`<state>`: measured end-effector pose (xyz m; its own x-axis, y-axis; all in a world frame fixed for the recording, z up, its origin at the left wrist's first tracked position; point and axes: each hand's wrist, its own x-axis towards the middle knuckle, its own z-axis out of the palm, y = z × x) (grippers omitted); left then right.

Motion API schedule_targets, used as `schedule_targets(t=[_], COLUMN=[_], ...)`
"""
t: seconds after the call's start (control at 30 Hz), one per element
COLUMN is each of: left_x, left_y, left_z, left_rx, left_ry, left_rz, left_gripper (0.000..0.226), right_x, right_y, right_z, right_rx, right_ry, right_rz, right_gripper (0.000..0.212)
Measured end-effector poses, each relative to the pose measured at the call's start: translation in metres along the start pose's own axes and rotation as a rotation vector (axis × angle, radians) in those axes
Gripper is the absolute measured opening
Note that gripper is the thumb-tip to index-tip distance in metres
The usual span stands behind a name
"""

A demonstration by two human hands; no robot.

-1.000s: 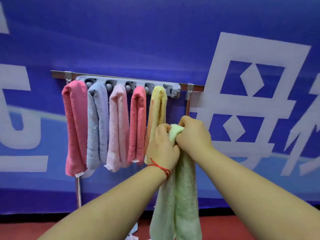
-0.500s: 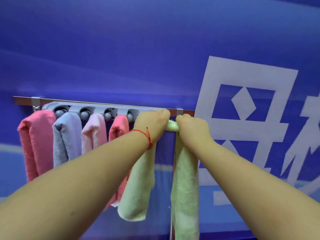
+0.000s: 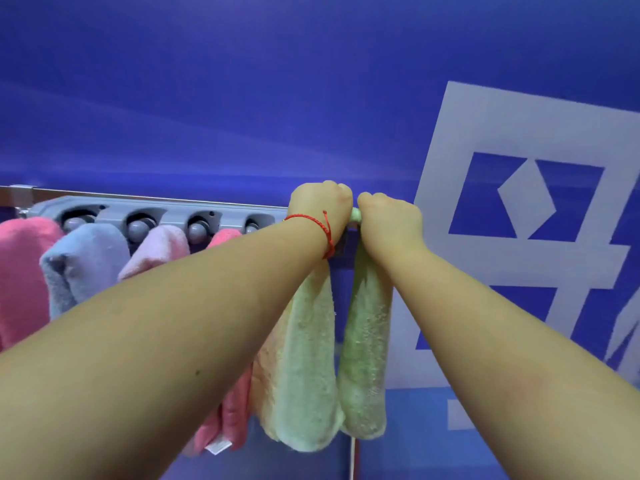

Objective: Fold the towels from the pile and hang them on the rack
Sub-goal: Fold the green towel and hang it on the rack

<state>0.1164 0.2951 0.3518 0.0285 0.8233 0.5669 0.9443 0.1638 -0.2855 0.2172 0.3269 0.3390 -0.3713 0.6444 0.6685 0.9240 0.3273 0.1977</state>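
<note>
Two hands, left hand (image 3: 320,206) and right hand (image 3: 389,221), are pinching the folded green towel (image 3: 363,341) at the grey rack's (image 3: 166,211) right end, its halves hanging below beside a yellow towel (image 3: 268,386).

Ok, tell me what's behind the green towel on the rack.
Behind the green towel a yellow towel's edge shows. The rack slot there is covered by both hands, left and right, which grip the towel's fold.

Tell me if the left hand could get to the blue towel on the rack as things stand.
Probably yes, once it lets go. The left hand is gripping the green towel at the rack, as is the right hand. The blue towel hangs further left, nothing in front of it.
</note>
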Motion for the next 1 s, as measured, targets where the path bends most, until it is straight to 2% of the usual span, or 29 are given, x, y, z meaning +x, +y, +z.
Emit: schedule_targets(t=[0.03, 0.23, 0.37, 0.47, 0.63, 0.73, 0.8, 0.9, 1.0], left_x=[-0.002, -0.016, -0.026, -0.027, -0.034, -0.035, -0.036, -0.042, -0.046], left_y=[0.002, 0.008, 0.014, 0.018, 0.017, 0.013, 0.012, 0.015, 0.017], left_z=[-0.004, 0.017, 0.024, 0.036, 0.034, 0.027, 0.026, 0.035, 0.048], left_rx=[-0.023, -0.024, -0.166, -0.272, -0.426, -0.572, -0.612, -0.569, -0.71], left_ry=[-0.056, -0.077, -0.038, -0.02, -0.043, -0.033, 0.003, 0.013, 0.032], left_rz=[-0.005, 0.046, -0.041, -0.11, -0.174, -0.282, -0.316, -0.259, -0.287], left_gripper=[0.035, 0.035, 0.019, 0.028, 0.026, 0.028, 0.026, 0.023, 0.022], right_x=[0.0, -0.012, -0.019, -0.026, -0.037, -0.042, -0.041, -0.041, -0.044], right_y=[-0.001, -0.011, -0.013, -0.015, -0.02, -0.019, -0.017, -0.017, -0.02], right_z=[0.006, 0.029, 0.037, 0.043, 0.043, 0.039, 0.036, 0.037, 0.043], right_rx=[0.021, 0.154, 0.241, 0.347, 0.464, 0.524, 0.537, 0.479, 0.464], right_ry=[-0.009, -0.047, -0.052, -0.082, -0.047, -0.03, -0.033, -0.071, -0.091], right_rz=[0.015, 0.092, 0.135, 0.151, 0.165, 0.181, 0.199, 0.188, 0.187], right_gripper=[0.015, 0.024, 0.021, 0.018, 0.018, 0.011, 0.006, 0.011, 0.017])
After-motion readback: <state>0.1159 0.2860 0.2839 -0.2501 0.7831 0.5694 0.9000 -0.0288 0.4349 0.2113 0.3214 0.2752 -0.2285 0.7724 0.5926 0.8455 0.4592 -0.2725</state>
